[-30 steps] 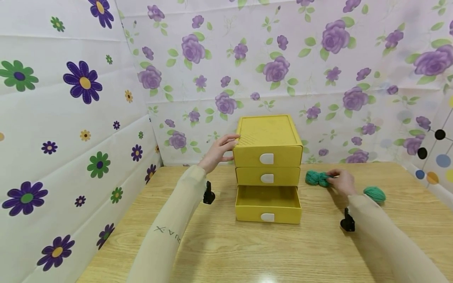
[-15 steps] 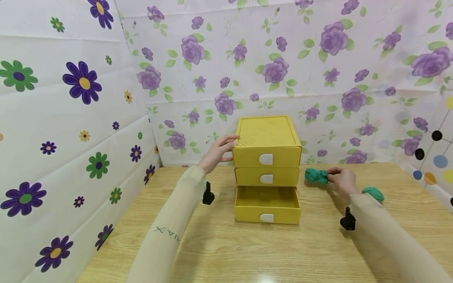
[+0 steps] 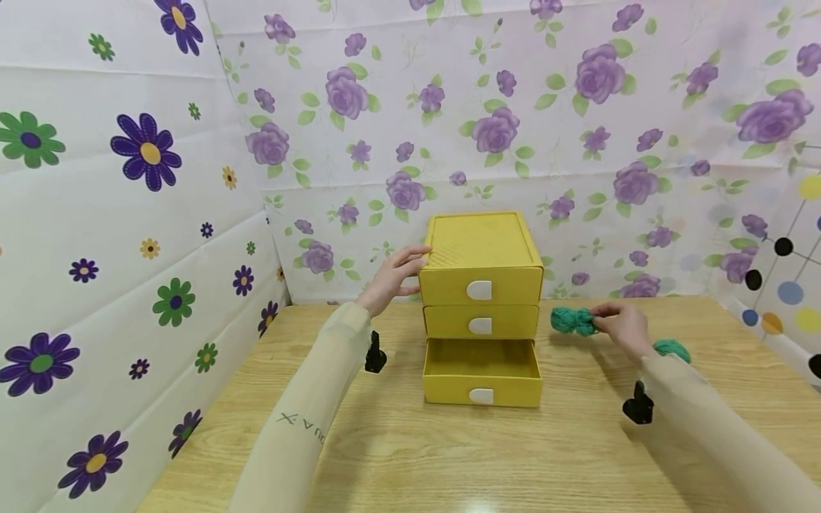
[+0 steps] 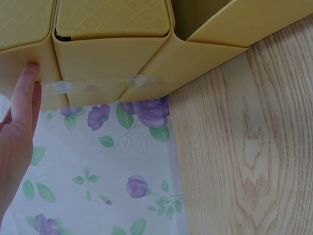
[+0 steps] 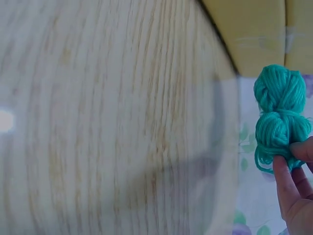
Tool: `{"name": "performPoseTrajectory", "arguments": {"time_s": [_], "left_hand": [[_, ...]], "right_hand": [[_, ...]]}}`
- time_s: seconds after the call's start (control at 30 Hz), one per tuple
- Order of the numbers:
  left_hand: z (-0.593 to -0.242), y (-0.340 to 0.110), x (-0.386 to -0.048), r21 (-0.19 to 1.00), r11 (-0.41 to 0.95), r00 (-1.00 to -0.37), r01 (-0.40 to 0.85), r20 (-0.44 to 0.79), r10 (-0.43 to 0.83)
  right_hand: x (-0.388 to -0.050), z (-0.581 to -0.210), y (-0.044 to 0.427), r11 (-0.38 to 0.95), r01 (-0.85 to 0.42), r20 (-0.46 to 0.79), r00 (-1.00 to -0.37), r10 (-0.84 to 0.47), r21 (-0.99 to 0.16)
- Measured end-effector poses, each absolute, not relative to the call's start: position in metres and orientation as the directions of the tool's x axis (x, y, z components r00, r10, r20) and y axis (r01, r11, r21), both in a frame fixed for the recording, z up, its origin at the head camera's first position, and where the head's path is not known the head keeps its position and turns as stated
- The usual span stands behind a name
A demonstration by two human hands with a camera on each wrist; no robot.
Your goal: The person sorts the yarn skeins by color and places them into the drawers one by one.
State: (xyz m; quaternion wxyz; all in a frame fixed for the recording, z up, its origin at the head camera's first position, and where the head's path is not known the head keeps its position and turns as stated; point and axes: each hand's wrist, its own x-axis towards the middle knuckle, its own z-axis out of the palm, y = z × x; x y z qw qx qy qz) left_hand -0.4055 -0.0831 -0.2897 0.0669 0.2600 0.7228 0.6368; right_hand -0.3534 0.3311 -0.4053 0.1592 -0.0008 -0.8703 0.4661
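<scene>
A yellow chest of drawers (image 3: 484,285) stands against the back wall, its bottom drawer (image 3: 482,390) pulled out and bare inside. My left hand (image 3: 393,280) rests on the chest's upper left side, fingers extended; in the left wrist view a fingertip presses the yellow side panel (image 4: 93,58). To the right of the chest, my right hand (image 3: 623,328) pinches one end of a tied green yarn skein (image 3: 567,320) between thumb and fingers. The right wrist view shows this skein (image 5: 279,98) upright in frame, near the chest's side. A second green skein (image 3: 672,350) lies behind my right wrist, partly hidden.
The wooden table (image 3: 410,456) runs in front of the chest. Floral sheets cover the back wall (image 3: 359,235) and the left side (image 3: 212,299); a dotted sheet (image 3: 789,285) borders the right.
The pinched skein has risen very slightly in my right hand. More of the second skein is now covered by my right wrist. My left hand keeps its place on the chest.
</scene>
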Motion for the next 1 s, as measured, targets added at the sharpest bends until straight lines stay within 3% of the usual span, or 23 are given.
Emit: {"name": "performPoseTrajectory", "arguments": {"time_s": [0.6,1.0], "left_hand": [[-0.274,-0.084,-0.387,0.959,0.053,-0.843,0.28,0.219,0.491],[-0.284,-0.083,-0.4,0.96,0.047,-0.852,0.276,0.221,0.474]], "right_hand": [[-0.323,-0.387,0.326,0.591,-0.17,0.275,-0.957,0.091,-0.788],[-0.303,-0.37,0.319,0.552,-0.137,0.201,-0.978,0.056,-0.822]]}}
